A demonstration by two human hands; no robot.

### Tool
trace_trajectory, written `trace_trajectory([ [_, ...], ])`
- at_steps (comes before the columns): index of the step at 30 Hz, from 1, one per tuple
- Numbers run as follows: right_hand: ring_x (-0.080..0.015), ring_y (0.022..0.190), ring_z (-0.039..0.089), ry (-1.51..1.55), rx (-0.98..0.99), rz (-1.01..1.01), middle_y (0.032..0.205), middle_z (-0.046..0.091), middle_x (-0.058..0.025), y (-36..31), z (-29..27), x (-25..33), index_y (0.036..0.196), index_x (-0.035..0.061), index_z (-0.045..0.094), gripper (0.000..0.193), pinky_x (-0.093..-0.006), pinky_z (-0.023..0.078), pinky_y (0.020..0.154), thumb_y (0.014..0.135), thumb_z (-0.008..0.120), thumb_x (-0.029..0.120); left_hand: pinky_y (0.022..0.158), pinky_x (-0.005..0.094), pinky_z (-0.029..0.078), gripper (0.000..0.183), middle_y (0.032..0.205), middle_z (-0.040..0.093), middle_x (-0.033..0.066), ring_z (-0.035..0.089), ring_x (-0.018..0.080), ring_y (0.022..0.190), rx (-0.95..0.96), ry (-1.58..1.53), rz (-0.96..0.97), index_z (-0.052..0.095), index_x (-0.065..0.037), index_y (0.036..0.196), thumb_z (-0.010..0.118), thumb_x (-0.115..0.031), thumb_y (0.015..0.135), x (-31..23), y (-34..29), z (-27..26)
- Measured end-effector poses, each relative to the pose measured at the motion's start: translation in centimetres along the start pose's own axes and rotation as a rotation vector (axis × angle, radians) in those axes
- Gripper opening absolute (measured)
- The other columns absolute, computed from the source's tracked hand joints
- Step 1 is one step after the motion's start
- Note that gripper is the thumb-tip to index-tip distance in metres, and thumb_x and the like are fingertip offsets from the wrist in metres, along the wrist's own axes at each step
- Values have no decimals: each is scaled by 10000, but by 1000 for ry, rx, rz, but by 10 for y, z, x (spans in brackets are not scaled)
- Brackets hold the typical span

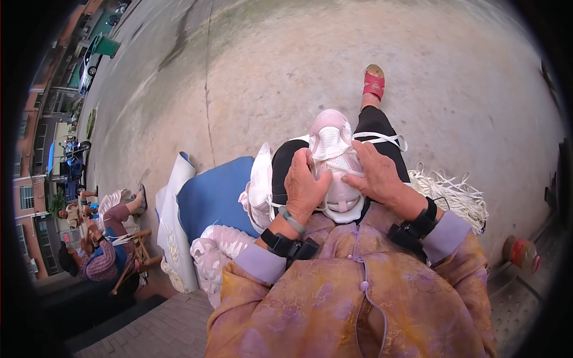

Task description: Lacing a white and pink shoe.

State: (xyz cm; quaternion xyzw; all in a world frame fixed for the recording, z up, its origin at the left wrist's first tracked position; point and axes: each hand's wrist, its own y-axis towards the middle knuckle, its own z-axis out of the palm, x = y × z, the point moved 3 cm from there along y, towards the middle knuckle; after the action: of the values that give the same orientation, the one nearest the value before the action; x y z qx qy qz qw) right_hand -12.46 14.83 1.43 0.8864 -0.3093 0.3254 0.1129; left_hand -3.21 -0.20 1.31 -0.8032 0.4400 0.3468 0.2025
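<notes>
the left hand (305, 185) sits at eight o'clock on a pale pink shoe (338, 190), half-curled, thumb laid over the upper; the right hand (380, 174) lies at three o'clock, moderately spread, its thumb pointing in. whether either pinches a lace i cannot tell. the shoe rests at the lap between the knees, its sole hidden from view.

with so little visible support beneath, the shoe could tip or slide if one hand let go, and uneven pressure from the thumbs could twist it. a loose white lace (382, 138) runs over the black-clad knee at two o'clock; a shift of that leg could drag or snag it.

farther out, the heap of white laces (450, 200) at four o'clock looks prone to tangling if one strand is pulled. at eight o'clock, pale pink shoes (218, 256) crowd against a blue sheet (212, 197); an elbow swinging out could knock them.
</notes>
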Motion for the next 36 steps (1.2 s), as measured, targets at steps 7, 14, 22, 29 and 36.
trace_trajectory([
  [7,-352,889,545,107,-55,18,996,508,-197,-1,2,-3,1215,-37,389,649,-414,455,749,691,656,236,921,457,299,594,1173,454,169,420,349,1092,-89,140,300,403,-25,1144,680,-186,644,-28,9,10],
  [14,-376,869,527,113,-77,-12,963,490,-215,-3,1,-6,1164,-67,399,574,-452,438,733,676,597,160,930,450,330,624,1201,427,193,411,382,1105,22,-64,186,363,-7,1191,651,-113,648,-20,18,25],
  [22,-367,850,537,27,-115,-53,979,485,-206,-5,-2,1,1159,-53,402,536,-434,446,709,666,570,74,942,458,320,605,1253,387,218,391,407,1125,-73,-16,255,358,-4,1191,634,-93,660,-18,14,38],
  [29,-362,830,526,67,-110,-136,923,463,-180,-1,-2,1,1160,-29,416,519,-416,439,696,652,523,-13,962,461,300,537,1264,371,237,375,417,1142,-95,-42,310,367,-3,1164,614,-75,692,-12,15,43],
  [36,-346,834,547,52,-85,-134,917,481,-163,4,0,-1,1015,21,474,350,-426,447,696,669,525,7,967,459,287,468,1262,377,233,385,399,1138,-102,-54,274,417,-8,1103,623,-82,690,-20,14,35],
])
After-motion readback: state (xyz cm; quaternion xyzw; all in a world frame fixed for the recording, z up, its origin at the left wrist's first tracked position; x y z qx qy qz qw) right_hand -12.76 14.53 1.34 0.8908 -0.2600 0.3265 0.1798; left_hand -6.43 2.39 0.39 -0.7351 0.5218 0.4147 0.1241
